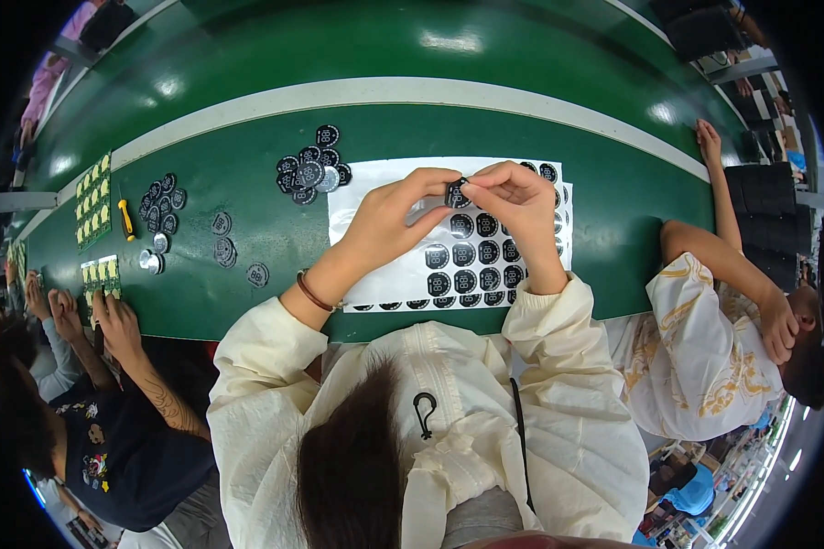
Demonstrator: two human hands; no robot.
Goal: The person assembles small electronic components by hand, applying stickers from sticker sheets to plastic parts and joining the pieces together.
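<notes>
Above a white sheet [380,279] of round black stickers, both my hands meet at one small round black disc [456,194] with white markings. My left hand [386,222] pinches its left side between thumb and fingertips. On its upper right edge, my right hand [525,209] closes thumb and fingers. Whether a sticker is being laid on the disc or lifted off is too small to tell. Rows of black stickers [464,281] fill the sheet's right part, while its left part is bare white. Left of the sheet lies a heap of similar black discs [309,174], one silvery.
Further left on the green table [275,229] are more black discs [163,203], silvery round pieces [152,263] and a yellow-handled screwdriver [125,220]. A co-worker's hands [114,325] hold a green board panel [101,274]. At right, a person in a white patterned shirt [705,348] sits close.
</notes>
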